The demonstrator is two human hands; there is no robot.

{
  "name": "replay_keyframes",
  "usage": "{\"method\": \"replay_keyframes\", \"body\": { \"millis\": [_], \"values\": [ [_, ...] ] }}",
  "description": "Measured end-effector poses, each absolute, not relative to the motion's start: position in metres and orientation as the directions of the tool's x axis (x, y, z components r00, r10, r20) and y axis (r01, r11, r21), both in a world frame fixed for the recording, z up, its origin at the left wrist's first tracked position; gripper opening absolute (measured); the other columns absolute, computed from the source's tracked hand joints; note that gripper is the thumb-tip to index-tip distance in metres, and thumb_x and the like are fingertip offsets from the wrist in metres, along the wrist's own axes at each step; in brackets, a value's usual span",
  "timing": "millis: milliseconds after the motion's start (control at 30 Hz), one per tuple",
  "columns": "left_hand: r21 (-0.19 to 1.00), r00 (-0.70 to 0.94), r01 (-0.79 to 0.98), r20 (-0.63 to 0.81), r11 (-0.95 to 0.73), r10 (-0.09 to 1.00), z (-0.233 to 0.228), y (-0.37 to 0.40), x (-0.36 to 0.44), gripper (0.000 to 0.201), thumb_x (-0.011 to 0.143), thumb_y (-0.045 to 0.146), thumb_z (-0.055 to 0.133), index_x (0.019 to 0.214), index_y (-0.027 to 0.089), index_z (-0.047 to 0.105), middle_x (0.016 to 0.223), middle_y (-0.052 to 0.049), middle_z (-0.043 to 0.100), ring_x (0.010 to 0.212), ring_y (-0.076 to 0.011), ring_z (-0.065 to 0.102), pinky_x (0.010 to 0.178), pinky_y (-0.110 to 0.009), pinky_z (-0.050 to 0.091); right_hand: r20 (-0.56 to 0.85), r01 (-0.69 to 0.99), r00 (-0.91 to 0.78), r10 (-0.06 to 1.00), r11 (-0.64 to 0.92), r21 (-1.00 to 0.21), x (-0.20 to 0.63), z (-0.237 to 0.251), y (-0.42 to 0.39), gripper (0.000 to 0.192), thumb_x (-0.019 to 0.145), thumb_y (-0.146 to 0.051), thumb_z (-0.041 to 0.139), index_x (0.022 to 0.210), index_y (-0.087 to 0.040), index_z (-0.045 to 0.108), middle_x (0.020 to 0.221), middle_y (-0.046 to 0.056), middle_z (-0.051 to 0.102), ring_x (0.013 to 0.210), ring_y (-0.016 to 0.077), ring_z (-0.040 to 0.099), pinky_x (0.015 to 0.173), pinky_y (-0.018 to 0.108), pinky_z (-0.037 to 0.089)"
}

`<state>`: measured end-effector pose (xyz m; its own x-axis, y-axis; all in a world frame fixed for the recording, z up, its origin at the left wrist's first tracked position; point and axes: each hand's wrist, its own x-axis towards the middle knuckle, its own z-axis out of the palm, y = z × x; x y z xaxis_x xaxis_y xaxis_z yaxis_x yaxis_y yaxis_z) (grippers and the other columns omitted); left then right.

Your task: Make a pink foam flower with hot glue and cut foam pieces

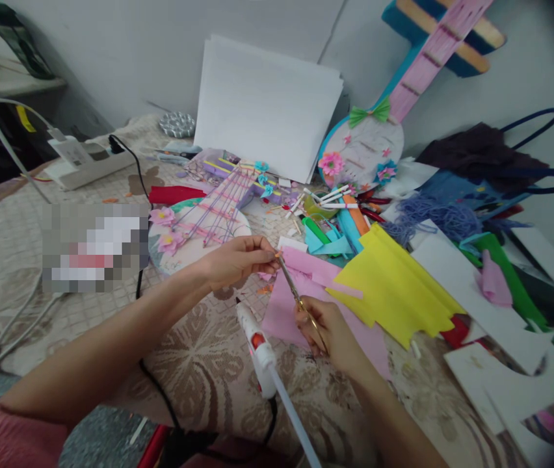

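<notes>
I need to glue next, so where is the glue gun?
In the head view the glue gun lies on the patterned cloth at lower centre, just left of the right hand and the pink paper.

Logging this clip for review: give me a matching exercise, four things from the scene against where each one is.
Things:
1. scissors
2. glue gun
3. white sheets
4. yellow paper

Places:
A. leaning against the wall
B. lying between the two forearms
C. in the right hand
D. right of the pink paper

Pairs: 1-C, 2-B, 3-A, 4-D
</notes>
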<state>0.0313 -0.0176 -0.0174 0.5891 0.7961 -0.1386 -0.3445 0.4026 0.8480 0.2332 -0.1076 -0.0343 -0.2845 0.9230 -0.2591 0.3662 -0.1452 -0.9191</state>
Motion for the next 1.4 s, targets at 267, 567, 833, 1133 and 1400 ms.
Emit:
{"method": "replay_keyframes", "body": {
  "millis": [267, 567, 833, 1133, 1400],
  "values": [
    [0.850, 0.593, -0.344, -0.132, 0.399, 0.794, -0.0185, -0.0176, 0.0313, 0.009, 0.077, 0.015, 0.062, 0.073, 0.012, 0.054, 0.073, -0.003, 0.064, 0.069, -0.0095, 0.061, 0.070, -0.022, 0.047, -0.255, 0.319, -0.327, 0.910, -0.148, -0.936, 0.2347, -0.0365, -0.1093, 0.030, 0.086, -0.042, 0.043, 0.066, -0.019, 0.044, 0.039, -0.009, 0.032, 0.032, 0.0062, 0.030, 0.034, 0.018, 0.024],
    [0.860, 0.580, -0.332, -0.138, 0.388, 0.803, -0.0185, -0.0177, 0.0316, 0.011, 0.076, 0.017, 0.063, 0.074, 0.012, 0.054, 0.073, -0.003, 0.064, 0.069, -0.0095, 0.061, 0.070, -0.024, 0.046, -0.262, 0.336, -0.325, 0.909, -0.148, -0.930, 0.2348, -0.0333, -0.1083, 0.032, 0.086, -0.043, 0.044, 0.064, -0.019, 0.042, 0.041, -0.008, 0.037, 0.032, 0.0062, 0.032, 0.033, 0.018, 0.024],
    [0.862, 0.595, -0.329, -0.127, 0.385, 0.794, -0.0192, -0.0168, 0.0304, 0.010, 0.077, 0.017, 0.062, 0.074, 0.012, 0.054, 0.074, -0.004, 0.064, 0.070, -0.0105, 0.061, 0.072, -0.025, 0.046, -0.263, 0.350, -0.294, 0.919, -0.152, -0.924, 0.2339, -0.0349, -0.1078, 0.027, 0.084, -0.037, 0.047, 0.064, -0.019, 0.043, 0.038, -0.010, 0.033, 0.030, 0.0058, 0.030, 0.033, 0.017, 0.026],
    [0.860, 0.590, -0.334, -0.128, 0.385, 0.797, -0.0199, -0.0177, 0.0311, 0.010, 0.076, 0.017, 0.063, 0.073, 0.012, 0.054, 0.072, -0.003, 0.064, 0.069, -0.0100, 0.061, 0.071, -0.024, 0.046, -0.251, 0.324, -0.336, 0.908, -0.139, -0.936, 0.2342, -0.0327, -0.1086, 0.032, 0.086, -0.043, 0.043, 0.064, -0.019, 0.043, 0.041, -0.009, 0.034, 0.033, 0.0064, 0.032, 0.035, 0.018, 0.024],
    [0.865, 0.576, -0.329, -0.133, 0.378, 0.807, -0.0172, -0.0181, 0.0315, 0.011, 0.077, 0.017, 0.062, 0.073, 0.012, 0.053, 0.073, -0.003, 0.063, 0.069, -0.0101, 0.061, 0.072, -0.025, 0.046, -0.275, 0.381, -0.273, 0.922, -0.160, -0.911, 0.2332, -0.0340, -0.1069, 0.026, 0.083, -0.035, 0.048, 0.062, -0.020, 0.043, 0.038, -0.010, 0.032, 0.029, 0.0056, 0.029, 0.033, 0.017, 0.026]
  ]
}}
